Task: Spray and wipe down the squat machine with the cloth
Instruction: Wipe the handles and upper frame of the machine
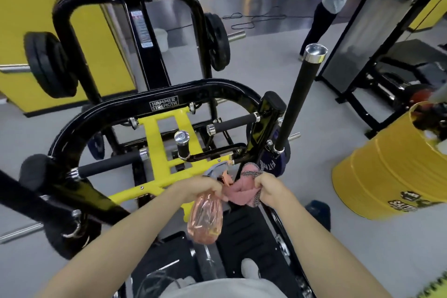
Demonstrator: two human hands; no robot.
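Note:
The squat machine (154,104) fills the middle of the head view, a black curved frame with a yellow centre brace and foam-covered handles. My left hand (202,187) is shut on a clear pink spray bottle (205,220) that hangs downward from its neck. My right hand (271,191) is shut on a pink cloth (242,192) with a grey woven edge. The two hands sit close together, just in front of the base of an upright black bar (300,101) with a chrome cap. The bottle's nozzle is hidden by my left hand.
A yellow drum (387,176) holding cleaning items stands at the right. Weight plates (48,65) hang on the machine's left and far side. Another person (331,2) stands at the back right beside a second black machine (377,38). My feet rest on the black footplate (242,232).

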